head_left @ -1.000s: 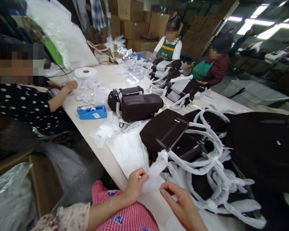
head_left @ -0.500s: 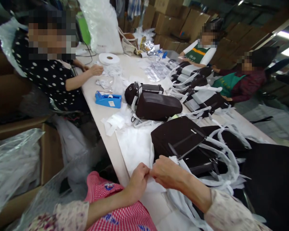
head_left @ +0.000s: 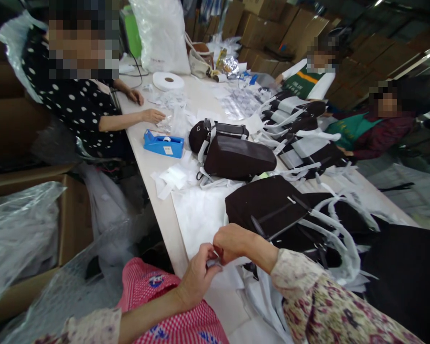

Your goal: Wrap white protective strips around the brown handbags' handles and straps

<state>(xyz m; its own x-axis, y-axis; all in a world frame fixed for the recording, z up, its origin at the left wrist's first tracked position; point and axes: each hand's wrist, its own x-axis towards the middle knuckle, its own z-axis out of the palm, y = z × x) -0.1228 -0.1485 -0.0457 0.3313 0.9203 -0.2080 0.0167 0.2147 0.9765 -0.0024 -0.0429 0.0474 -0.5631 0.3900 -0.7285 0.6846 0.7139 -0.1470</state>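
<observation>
1. Pinching together at the near table edge, the left hand [head_left: 197, 274] and the right hand [head_left: 232, 242] meet fingertip to fingertip over a small piece of white wrapping tissue [head_left: 215, 262]. Both are closed down to a fine pinch; only a scrap of the tissue shows between them, so how much each one grips is hard to tell.

2. The right hand is the farther of the two and sits just above the left. It reaches in from the right, its floral sleeve [head_left: 308, 291] crossing over the loose white sheets.

3. Just beyond the hands, up and to the right, lies a dark brown bag [head_left: 265, 205]. Its paper-wrapped straps [head_left: 329, 224] trail off to the right, away from the hands. The right hand is nearer to it.

4. A white sheet [head_left: 200, 215] spreads under the bag's left side, reaching toward the left hand.

5. Farther up the table [head_left: 146, 167] sit another brown bag [head_left: 236, 160] and a blue tape dispenser [head_left: 164, 143], well apart from the hands.

6. A co-worker's hand [head_left: 152, 116] rests near the dispenser.
</observation>
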